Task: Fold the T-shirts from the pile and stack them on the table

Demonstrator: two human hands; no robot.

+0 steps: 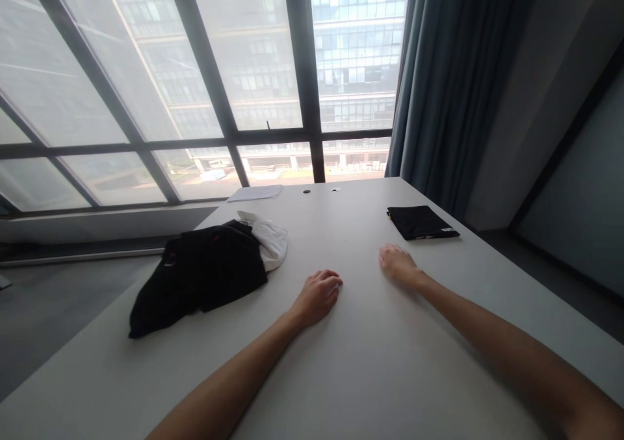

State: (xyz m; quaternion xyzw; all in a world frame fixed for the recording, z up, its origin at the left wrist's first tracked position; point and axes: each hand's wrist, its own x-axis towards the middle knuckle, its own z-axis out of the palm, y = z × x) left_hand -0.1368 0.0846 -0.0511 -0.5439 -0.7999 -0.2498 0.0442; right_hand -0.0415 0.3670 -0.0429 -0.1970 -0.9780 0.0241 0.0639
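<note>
My left hand (318, 296) rests on the white table (351, 362) near the middle, its fingers loosely curled and apart, holding nothing. To its left lies a rumpled black cloth (209, 271), with a white cloth (271, 242) partly under its right end. My right hand (397, 263) lies on the tabletop further right, slightly blurred, its fingers bent and drawn together with nothing visible in them. Just beyond it is a folded black cloth (420, 222) with a small white label at its near right corner. Neither hand touches a cloth.
White paper (255, 193) lies at the table's far left corner. Two small round items, one dark (307, 192) and one whitish (335, 189), are near the far edge. Beyond stand tall windows (263, 50) and a blue-grey curtain (439, 89).
</note>
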